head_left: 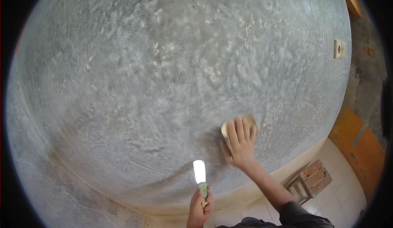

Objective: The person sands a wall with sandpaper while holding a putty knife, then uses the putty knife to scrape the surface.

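Note:
My right hand (pixel 239 142) lies flat against the grey plastered wall (pixel 163 64), its fingers spread over a tan sanding pad (pixel 226 128) that it presses to the surface. Lower down, my left hand (pixel 199 205) is closed round the green handle of a putty knife (pixel 199 174). The knife's bright metal blade points up, close to the wall. The two hands are about a hand's width apart.
A small wooden stool (pixel 312 179) stands on the white tiled floor (pixel 339 195) at the lower right. An electrical socket plate (pixel 339 48) is fixed on the wall at the upper right. Beyond the corner is a patchy orange and grey wall (pixel 360 146).

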`<action>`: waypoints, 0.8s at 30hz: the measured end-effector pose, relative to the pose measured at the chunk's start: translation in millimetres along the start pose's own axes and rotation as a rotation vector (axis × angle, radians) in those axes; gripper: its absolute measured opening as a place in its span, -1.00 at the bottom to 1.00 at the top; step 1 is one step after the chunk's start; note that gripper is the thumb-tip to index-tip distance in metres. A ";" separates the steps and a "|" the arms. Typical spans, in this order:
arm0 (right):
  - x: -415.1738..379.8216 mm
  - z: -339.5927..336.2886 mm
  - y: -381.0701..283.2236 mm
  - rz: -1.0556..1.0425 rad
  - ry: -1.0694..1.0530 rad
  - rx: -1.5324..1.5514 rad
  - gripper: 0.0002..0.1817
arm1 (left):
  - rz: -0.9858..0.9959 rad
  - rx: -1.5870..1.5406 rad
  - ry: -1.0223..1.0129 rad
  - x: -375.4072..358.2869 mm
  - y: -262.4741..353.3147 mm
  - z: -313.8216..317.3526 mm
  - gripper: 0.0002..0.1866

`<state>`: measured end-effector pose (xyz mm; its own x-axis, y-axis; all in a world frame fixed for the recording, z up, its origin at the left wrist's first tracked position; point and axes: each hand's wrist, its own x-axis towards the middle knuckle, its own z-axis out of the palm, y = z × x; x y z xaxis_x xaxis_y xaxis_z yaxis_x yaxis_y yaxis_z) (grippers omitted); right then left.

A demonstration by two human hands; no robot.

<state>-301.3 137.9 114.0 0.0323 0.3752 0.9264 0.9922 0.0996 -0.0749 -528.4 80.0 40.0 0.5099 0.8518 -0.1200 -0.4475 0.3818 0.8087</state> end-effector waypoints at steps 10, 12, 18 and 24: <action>-39.6 -3.8 0.0 -0.073 -0.140 -0.010 -0.17 | 0.026 -0.121 0.002 1.3 -11.3 15.5 -0.61; -37.0 -7.5 5.2 -0.080 -0.188 0.005 -0.11 | 0.018 -0.082 0.022 -0.1 -13.7 20.0 -0.61; 34.6 -34.8 0.7 -0.119 -0.112 0.092 -0.30 | 0.037 -0.081 0.017 4.3 -17.3 41.5 -0.62; -74.0 -17.9 36.0 0.061 -0.202 0.036 -0.27 | 0.010 -0.049 0.001 11.6 -35.8 56.0 -0.61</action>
<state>-265.9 97.3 49.4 0.0641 0.5583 0.8272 0.9841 0.1022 -0.1453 -465.3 56.1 42.0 0.5049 0.8558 -0.1128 -0.4878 0.3907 0.7806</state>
